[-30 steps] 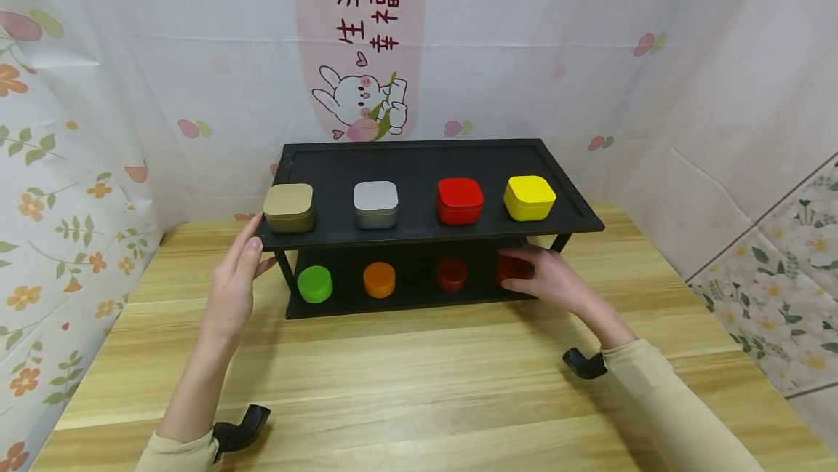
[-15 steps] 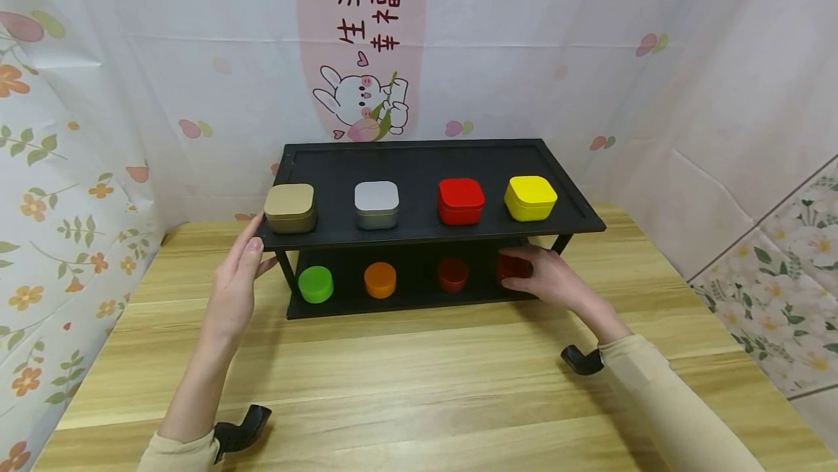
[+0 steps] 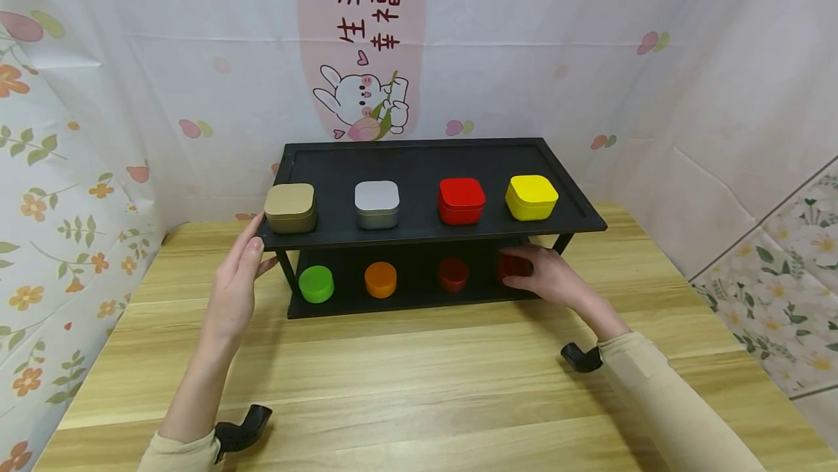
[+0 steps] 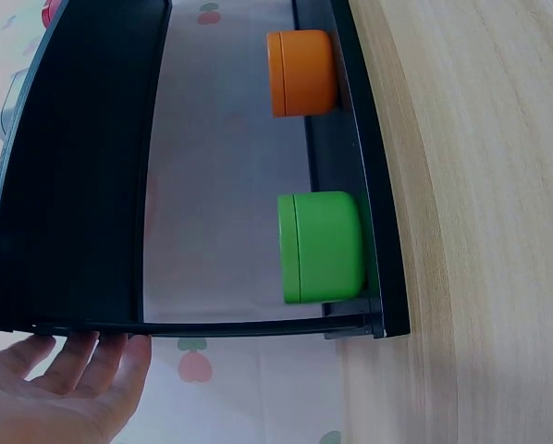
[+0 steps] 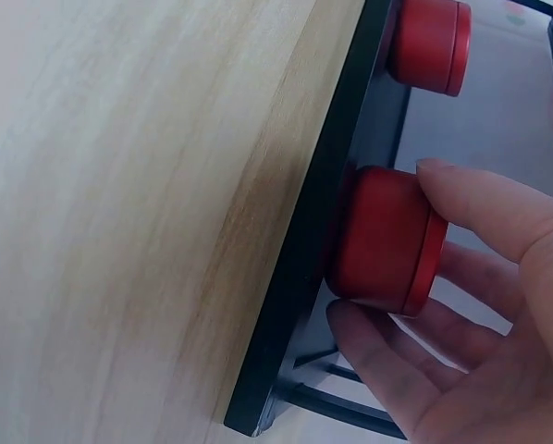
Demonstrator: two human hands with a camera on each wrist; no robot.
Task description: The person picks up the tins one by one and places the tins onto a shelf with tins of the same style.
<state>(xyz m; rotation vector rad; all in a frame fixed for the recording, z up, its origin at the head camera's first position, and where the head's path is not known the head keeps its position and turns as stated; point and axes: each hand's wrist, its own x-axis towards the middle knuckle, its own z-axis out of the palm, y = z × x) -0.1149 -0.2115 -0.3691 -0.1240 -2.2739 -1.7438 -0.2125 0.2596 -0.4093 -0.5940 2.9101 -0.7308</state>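
A black two-tier shelf [image 3: 419, 159] stands on the wooden table. On its lower tier sit small round lidded tins: a green tin [image 3: 316, 284], an orange tin [image 3: 380, 280], a dark red tin [image 3: 452, 275] and, at the right end, another red tin [image 5: 378, 240]. My right hand [image 3: 548, 276] holds that last one, thumb on one side and fingers on the other; in the head view the hand partly covers it. My left hand [image 3: 233, 286] rests with its fingertips against the left end of the upper tier, as the left wrist view [image 4: 73, 388] shows.
Along the upper tier's front stand rounded square tins: a gold tin [image 3: 290, 208], a silver tin [image 3: 376, 204], a red square tin [image 3: 460, 201] and a yellow tin [image 3: 531, 198]. A patterned curtain [image 3: 511, 36] hangs behind. Thin black legs bound the lower tier's ends.
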